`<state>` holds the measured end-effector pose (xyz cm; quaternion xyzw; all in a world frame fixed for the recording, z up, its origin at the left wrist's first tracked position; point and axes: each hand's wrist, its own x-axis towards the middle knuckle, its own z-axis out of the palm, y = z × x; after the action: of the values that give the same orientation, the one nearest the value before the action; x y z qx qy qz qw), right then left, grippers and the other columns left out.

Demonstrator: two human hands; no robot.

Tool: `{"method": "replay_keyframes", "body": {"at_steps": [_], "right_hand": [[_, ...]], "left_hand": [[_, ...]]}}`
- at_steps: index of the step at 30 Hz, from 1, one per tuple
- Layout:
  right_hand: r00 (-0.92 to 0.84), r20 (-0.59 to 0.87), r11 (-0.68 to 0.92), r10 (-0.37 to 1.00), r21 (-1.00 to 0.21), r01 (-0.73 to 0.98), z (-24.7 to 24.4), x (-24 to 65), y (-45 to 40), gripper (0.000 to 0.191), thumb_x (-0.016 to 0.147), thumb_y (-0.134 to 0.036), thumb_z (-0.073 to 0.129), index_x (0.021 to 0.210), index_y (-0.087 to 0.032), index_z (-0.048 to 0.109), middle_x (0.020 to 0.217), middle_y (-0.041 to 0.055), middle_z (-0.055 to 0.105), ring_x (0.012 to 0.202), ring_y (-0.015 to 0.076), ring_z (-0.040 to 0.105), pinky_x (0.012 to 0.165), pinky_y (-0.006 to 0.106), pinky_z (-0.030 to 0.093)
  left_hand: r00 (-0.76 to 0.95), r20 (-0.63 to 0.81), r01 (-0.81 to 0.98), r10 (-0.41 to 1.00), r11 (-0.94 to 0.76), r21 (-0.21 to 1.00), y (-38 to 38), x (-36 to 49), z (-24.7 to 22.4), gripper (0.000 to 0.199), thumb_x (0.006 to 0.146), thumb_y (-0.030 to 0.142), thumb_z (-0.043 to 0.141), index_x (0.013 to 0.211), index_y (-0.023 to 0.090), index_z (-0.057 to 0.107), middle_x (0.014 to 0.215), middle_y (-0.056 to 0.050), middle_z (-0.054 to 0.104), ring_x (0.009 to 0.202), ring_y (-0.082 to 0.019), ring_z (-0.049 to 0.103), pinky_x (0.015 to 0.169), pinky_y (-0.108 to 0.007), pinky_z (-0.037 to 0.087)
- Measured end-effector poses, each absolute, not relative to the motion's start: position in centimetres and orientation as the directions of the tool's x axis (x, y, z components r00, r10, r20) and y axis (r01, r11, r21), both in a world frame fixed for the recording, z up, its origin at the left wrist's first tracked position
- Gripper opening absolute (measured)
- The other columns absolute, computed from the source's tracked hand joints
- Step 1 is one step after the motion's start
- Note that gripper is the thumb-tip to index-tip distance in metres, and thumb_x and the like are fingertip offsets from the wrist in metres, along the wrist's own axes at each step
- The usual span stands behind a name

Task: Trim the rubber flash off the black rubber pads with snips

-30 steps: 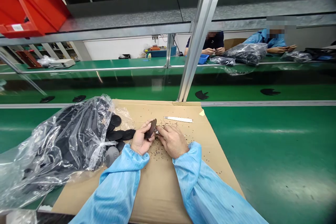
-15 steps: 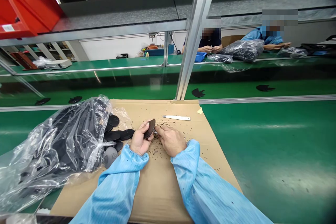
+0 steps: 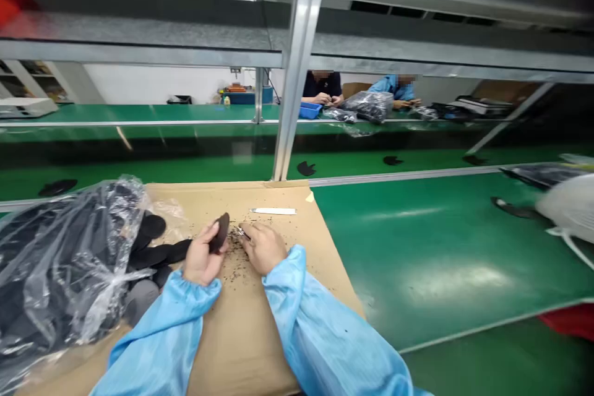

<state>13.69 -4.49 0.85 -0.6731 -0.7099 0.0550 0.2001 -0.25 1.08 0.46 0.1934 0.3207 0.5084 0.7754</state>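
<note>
your left hand [image 3: 202, 253] still grips the dark oval piece [image 3: 219, 232] | your right hand [image 3: 264, 249] pinches a small metal tool [image 3: 241, 232] | only your view swung, dark crumbs [image 3: 234, 257] on the cardboard [image 3: 260, 195]

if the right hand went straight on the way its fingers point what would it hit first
Most likely the dark oval piece in the left hand: the right hand points at it, a small metal tool at its fingertips. Depth is hard to judge here.

A dark oval piece [image 3: 219, 232], tilted up on edge, sits gripped in the left hand [image 3: 200, 255], just beside a small metal tool [image 3: 241, 232] pinched in the right hand [image 3: 263, 249].
</note>
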Motion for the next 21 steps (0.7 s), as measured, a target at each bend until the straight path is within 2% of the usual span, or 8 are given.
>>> {"method": "replay_keyframes", "body": {"at_steps": [6,12,16,21], "right_hand": [[-0.016,0.256,0.081,0.967,-0.246,0.966,-0.1,14.2,-4.1,0.028,0.092,-0.037,0.054,0.116,-0.023,0.057,0.102,0.0056,0.065,0.1,0.0228,0.056,0.087,0.035,0.04],[-0.113,0.247,0.172,0.962,-0.235,0.957,-1.0,14.3,-3.4,0.032,0.085,-0.04,0.065,0.109,-0.02,0.059,0.1,0.0066,0.066,0.099,0.0229,0.057,0.089,0.035,0.039],[-0.119,0.234,0.178,0.965,-0.248,0.952,-1.0,14.4,-3.1,0.036,0.083,-0.04,0.067,0.111,-0.018,0.06,0.102,0.0087,0.065,0.102,0.0244,0.056,0.091,0.036,0.038],[-0.135,0.233,0.192,0.963,-0.243,0.951,-0.9,14.5,-3.1,0.035,0.082,-0.039,0.068,0.109,-0.018,0.061,0.098,0.0079,0.066,0.099,0.0242,0.057,0.09,0.036,0.039]], "left_hand": [[0.221,-0.268,-0.625,0.938,0.347,0.699,1.2,-0.4,-0.1,0.026,0.067,0.006,0.069,0.09,0.015,0.061,0.074,0.001,0.059,0.051,-0.007,0.049,0.038,-0.015,0.035],[0.146,-0.26,-0.572,0.955,0.296,0.765,1.2,-0.2,-0.4,0.037,0.063,0.007,0.073,0.097,0.019,0.064,0.092,0.0,0.065,0.066,-0.009,0.06,0.047,-0.015,0.046],[0.168,-0.259,-0.549,0.951,0.308,0.777,1.3,-0.2,-0.7,0.032,0.067,0.01,0.071,0.098,0.019,0.065,0.09,0.0,0.066,0.065,-0.009,0.06,0.045,-0.014,0.044],[0.146,-0.257,-0.541,0.955,0.295,0.788,1.1,0.2,-0.7,0.032,0.069,0.009,0.072,0.098,0.019,0.065,0.097,-0.003,0.069,0.083,-0.013,0.065,0.067,-0.018,0.054]]}}
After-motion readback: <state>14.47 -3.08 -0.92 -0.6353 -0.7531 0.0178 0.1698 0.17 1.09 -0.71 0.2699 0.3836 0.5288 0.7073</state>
